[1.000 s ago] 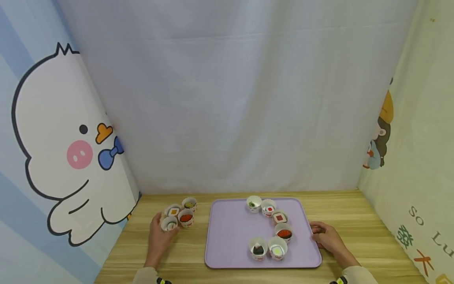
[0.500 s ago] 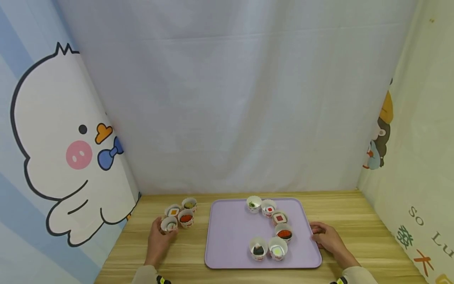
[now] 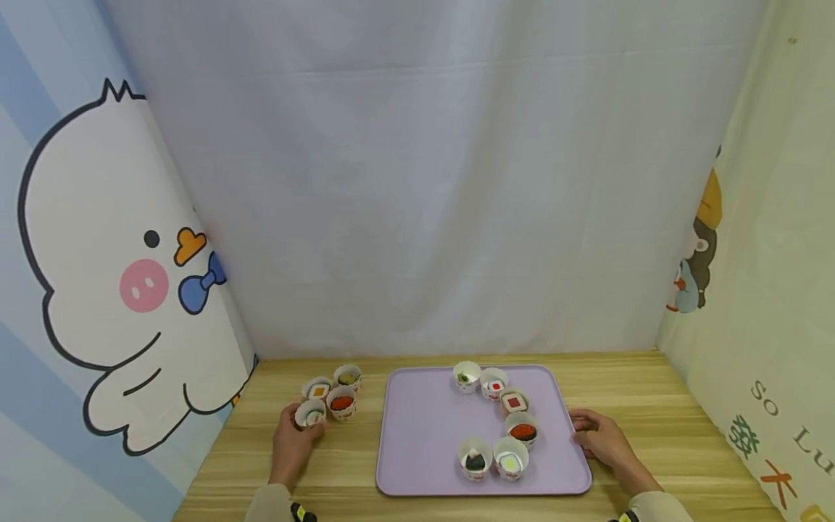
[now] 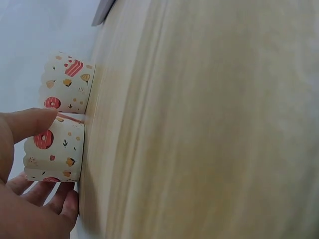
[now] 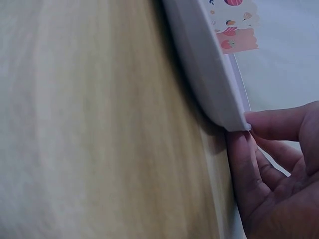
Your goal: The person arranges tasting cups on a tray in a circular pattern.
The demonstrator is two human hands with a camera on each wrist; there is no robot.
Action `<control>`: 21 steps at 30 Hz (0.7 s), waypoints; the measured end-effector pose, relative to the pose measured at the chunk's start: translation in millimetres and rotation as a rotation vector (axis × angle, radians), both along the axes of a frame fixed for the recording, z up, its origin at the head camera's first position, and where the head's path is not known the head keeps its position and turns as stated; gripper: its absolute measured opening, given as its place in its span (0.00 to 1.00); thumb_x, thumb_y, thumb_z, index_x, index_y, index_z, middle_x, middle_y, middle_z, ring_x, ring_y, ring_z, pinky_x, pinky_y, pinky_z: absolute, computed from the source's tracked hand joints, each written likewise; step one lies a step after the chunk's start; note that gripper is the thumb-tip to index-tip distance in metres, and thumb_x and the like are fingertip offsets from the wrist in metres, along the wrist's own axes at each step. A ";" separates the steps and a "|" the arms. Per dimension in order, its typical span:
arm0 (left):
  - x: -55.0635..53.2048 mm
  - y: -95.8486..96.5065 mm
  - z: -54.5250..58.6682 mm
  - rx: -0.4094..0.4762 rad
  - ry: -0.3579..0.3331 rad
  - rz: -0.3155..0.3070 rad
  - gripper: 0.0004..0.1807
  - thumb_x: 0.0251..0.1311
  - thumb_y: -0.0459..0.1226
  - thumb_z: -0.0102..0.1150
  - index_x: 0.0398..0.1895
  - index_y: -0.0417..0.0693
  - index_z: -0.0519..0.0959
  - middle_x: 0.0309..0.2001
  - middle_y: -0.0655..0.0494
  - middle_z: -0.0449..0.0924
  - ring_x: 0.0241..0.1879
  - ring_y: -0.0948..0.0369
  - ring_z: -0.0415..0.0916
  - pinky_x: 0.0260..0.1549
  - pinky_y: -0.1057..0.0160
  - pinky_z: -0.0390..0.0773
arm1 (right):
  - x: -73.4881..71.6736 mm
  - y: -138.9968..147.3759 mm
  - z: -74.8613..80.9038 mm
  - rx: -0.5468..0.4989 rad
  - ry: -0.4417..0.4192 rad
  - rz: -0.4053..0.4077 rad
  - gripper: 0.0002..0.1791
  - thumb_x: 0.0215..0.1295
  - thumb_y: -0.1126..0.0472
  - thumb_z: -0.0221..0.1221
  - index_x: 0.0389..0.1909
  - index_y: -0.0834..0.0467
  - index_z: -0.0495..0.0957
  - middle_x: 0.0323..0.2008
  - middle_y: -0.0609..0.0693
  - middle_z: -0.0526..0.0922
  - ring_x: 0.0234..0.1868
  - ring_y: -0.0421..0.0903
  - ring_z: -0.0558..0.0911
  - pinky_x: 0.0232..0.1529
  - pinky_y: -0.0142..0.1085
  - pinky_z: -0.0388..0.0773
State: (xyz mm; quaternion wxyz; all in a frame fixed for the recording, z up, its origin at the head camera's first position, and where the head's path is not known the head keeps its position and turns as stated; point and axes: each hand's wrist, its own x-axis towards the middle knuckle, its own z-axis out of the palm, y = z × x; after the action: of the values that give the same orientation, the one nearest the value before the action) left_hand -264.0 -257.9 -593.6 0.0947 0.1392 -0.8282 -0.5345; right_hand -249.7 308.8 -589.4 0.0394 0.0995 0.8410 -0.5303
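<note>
Table [image 3: 665,413]: wood-grained, beneath all listed.
Tray [image 3: 424,428]: lilac, the dial's centre.
My right hand [image 3: 603,438]: 3 o'clock, thumb and fingers clamped on the tray's rim, presumably to steady it.
My left hand [image 3: 291,444]: well apart at 9 o'clock, thumb and fingers around the held cup [image 4: 57,154], likely to keep it upright.
Six tray cups [image 3: 520,418]: curved clockwise from 12 to 6.
Three loose cups [image 3: 342,415]: bunched at the held cup's 12 to 2.
</note>
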 end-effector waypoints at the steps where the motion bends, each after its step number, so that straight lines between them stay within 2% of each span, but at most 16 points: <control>1: -0.1 0.1 0.1 -0.005 0.002 0.004 0.39 0.55 0.36 0.67 0.68 0.35 0.59 0.61 0.34 0.71 0.60 0.45 0.71 0.56 0.53 0.70 | 0.4 -0.2 0.1 0.002 0.001 -0.001 0.29 0.54 0.73 0.59 0.61 0.69 0.71 0.41 0.58 0.79 0.35 0.43 0.78 0.29 0.36 0.81; 11: 5.6 -0.2 3.1 -0.025 0.000 0.032 0.38 0.56 0.37 0.67 0.67 0.38 0.61 0.60 0.36 0.73 0.58 0.48 0.72 0.52 0.57 0.71 | 1.9 -1.0 -0.9 -0.001 0.009 -0.004 0.29 0.54 0.72 0.60 0.60 0.69 0.71 0.41 0.57 0.79 0.34 0.43 0.78 0.28 0.36 0.81; 17: 11.6 1.2 15.7 -0.007 0.009 0.009 0.39 0.57 0.37 0.66 0.70 0.39 0.58 0.64 0.37 0.69 0.62 0.46 0.69 0.60 0.50 0.70 | 1.7 -1.0 0.2 0.001 0.005 -0.004 0.29 0.54 0.72 0.60 0.61 0.69 0.71 0.41 0.57 0.79 0.34 0.42 0.78 0.29 0.36 0.81; 21: 14.7 3.2 26.3 -0.007 0.006 -0.003 0.39 0.58 0.38 0.64 0.70 0.43 0.58 0.64 0.40 0.69 0.62 0.48 0.69 0.60 0.50 0.71 | 1.4 -1.1 1.3 0.001 0.003 -0.005 0.29 0.55 0.72 0.60 0.60 0.69 0.71 0.41 0.57 0.79 0.34 0.42 0.78 0.29 0.36 0.80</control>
State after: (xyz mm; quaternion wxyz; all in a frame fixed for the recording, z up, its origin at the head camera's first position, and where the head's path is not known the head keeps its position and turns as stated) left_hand -249.3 -254.7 -567.3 0.0969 0.1360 -0.8299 -0.5324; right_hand -248.3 307.8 -588.1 0.0371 0.1008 0.8412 -0.5300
